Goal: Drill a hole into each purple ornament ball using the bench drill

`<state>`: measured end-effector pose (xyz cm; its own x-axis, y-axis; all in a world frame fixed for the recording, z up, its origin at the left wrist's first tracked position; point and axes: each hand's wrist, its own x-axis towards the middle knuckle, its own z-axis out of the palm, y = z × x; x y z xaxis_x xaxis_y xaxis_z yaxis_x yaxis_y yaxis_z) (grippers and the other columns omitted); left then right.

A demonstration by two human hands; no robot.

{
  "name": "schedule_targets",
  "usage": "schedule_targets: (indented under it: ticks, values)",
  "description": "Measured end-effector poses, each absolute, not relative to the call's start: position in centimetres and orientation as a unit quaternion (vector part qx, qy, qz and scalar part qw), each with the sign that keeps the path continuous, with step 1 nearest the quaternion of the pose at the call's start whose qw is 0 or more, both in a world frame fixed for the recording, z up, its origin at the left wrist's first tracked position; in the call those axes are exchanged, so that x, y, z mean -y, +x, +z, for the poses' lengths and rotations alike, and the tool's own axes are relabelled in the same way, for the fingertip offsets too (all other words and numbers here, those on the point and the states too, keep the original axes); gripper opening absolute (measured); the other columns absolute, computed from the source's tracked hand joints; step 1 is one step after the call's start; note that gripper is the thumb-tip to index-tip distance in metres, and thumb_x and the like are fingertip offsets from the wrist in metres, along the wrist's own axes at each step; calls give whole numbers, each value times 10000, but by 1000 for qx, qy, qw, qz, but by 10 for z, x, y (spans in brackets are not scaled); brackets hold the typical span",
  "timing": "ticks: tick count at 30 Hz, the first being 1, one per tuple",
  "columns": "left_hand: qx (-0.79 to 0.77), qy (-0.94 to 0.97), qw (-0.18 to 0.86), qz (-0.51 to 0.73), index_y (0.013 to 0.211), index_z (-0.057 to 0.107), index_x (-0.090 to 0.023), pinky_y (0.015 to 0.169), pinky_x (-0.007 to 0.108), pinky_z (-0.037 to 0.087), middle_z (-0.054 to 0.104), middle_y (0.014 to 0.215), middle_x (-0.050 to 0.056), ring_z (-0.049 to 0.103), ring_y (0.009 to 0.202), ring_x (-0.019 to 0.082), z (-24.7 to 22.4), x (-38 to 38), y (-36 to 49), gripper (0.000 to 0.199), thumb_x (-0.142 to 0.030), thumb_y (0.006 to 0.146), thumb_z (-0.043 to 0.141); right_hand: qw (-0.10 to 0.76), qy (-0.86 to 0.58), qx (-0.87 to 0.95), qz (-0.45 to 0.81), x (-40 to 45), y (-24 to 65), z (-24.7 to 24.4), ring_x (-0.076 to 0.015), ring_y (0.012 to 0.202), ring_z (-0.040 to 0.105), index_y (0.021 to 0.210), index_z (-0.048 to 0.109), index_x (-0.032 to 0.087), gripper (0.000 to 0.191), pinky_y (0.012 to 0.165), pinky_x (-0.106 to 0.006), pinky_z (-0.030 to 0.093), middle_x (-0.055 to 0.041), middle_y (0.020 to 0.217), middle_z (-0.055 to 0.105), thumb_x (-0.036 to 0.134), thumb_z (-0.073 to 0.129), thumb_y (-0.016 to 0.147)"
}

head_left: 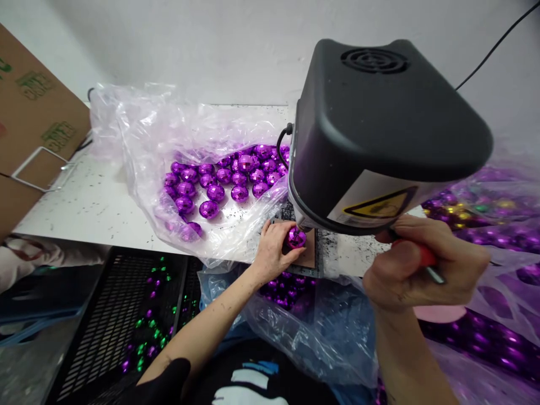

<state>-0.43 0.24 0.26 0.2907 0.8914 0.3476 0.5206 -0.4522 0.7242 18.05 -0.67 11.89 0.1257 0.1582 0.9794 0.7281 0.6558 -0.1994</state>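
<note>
In the head view a black bench machine [392, 129] with a vent on top and a yellow warning label takes up the right of the centre. Below its lower left edge my left hand [274, 247] holds a shiny purple mirrored ball [296, 237] between thumb and fingers, over a small brown board [310, 250]. My right hand [426, 267] is wrapped round a metal lever [434, 275] with a red part, at the machine's right side. Much of the lever is hidden by the fingers and the machine.
Several loose purple balls [215, 193] lie on a clear plastic bag [139, 146] on the white table [84, 191]. A cardboard box [37, 112] stands at the left. Below is a black crate [101, 315] with green and purple beads. Bagged purple balls [489, 349] fill the right.
</note>
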Motion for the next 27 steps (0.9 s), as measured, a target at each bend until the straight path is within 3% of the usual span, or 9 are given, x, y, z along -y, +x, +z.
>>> schedule_targets:
  ticks: [7, 27]
  values:
    - [-460, 761, 264, 373, 1261, 576, -216, 1123, 519, 348, 697, 1190, 91, 604, 1138, 291, 3, -2, -4, 435, -369, 873, 700, 628, -361, 653, -220, 13, 180, 108, -88, 604, 542, 747, 567, 134, 164, 610, -244, 501, -5, 616, 555, 262, 578, 850]
    - [-470, 753, 288, 360, 1266, 570, -213, 1117, 509, 356, 682, 1236, 97, 595, 1182, 294, 8, -1, -4, 438, -348, 870, 700, 602, -408, 664, -173, 28, 183, 89, -109, 696, 543, 969, 629, 175, 137, 774, -340, 543, 1, 686, 526, 247, 578, 865]
